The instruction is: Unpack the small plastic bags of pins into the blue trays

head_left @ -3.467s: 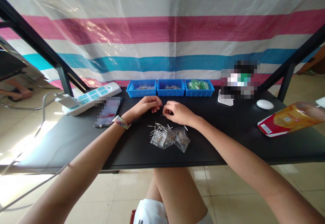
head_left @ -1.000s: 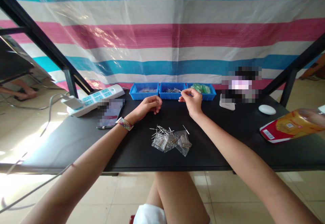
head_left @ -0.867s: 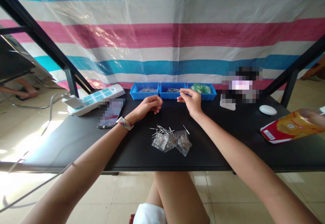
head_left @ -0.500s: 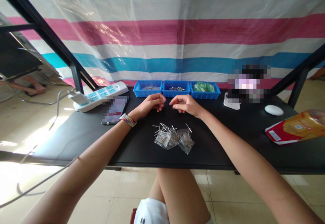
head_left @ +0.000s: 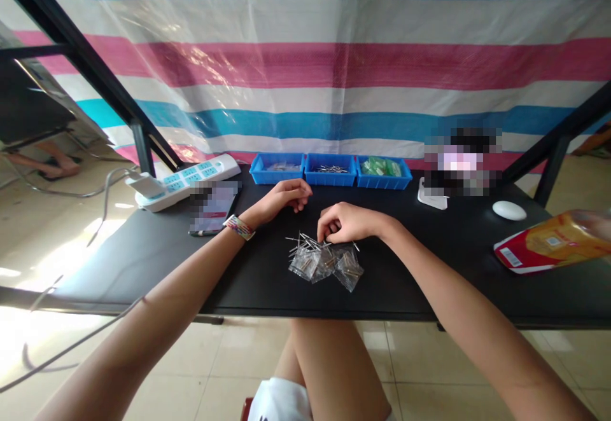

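My right hand (head_left: 344,222) reaches down onto a loose heap of thin metal pins (head_left: 301,241) on the black table (head_left: 429,262), its fingertips pinched together at the heap's right end. Small clear plastic bags (head_left: 325,263) holding pins lie just in front of it. My left hand (head_left: 281,193), with a woven band at the wrist, rests curled on the table behind the heap; I cannot make out anything in it. Three blue bins stand at the back: the left bin (head_left: 279,168), the middle bin (head_left: 331,170) with pins, and the right bin (head_left: 384,173) with green parts.
A white power strip (head_left: 188,180) and a phone (head_left: 212,206) lie at the back left. A white stand (head_left: 432,193), a white mouse (head_left: 508,210) and a red-yellow packet (head_left: 548,241) are on the right. Black frame posts flank the table; a striped tarp hangs behind.
My right hand came back from the middle blue bin and dropped onto the pin heap. My left hand stayed in place.
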Tool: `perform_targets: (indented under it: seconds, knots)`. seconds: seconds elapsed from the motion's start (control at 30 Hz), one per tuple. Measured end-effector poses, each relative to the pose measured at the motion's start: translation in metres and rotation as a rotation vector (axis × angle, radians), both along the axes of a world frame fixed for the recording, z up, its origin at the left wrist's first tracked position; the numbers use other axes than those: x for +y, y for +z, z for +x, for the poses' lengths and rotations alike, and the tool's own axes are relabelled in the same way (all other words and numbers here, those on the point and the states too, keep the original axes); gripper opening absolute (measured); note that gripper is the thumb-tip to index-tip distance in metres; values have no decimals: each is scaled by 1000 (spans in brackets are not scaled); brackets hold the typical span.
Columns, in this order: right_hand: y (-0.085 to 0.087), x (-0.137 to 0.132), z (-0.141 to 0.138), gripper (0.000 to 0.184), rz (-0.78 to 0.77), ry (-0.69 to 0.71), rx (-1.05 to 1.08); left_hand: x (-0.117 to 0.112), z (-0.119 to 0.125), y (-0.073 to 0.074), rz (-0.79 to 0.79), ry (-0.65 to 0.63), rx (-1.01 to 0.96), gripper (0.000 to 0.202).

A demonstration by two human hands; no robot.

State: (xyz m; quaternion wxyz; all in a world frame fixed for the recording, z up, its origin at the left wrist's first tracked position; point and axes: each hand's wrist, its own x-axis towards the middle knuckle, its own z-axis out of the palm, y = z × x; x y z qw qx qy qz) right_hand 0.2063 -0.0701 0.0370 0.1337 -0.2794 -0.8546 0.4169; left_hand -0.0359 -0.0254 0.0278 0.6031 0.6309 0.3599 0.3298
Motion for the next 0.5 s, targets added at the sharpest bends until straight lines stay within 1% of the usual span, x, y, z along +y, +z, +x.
perform_targets:
  seconds: [0.2, 0.33, 0.43, 0.5]
  knots:
    - [4, 4, 5, 20, -4, -38, 7, 3, -1, -3, 0, -5, 9, 33]
    - [9, 10, 14, 16, -11, -25, -41, 5, -1, -4, -8, -3, 22, 32]
    - [11, 17, 27, 12, -64, -36, -66, 6, -2, -5, -9, -10, 29, 31]
    - [11, 21, 33, 10, -121, -72, -28, 7, -2, -6, -9, -19, 33, 31]
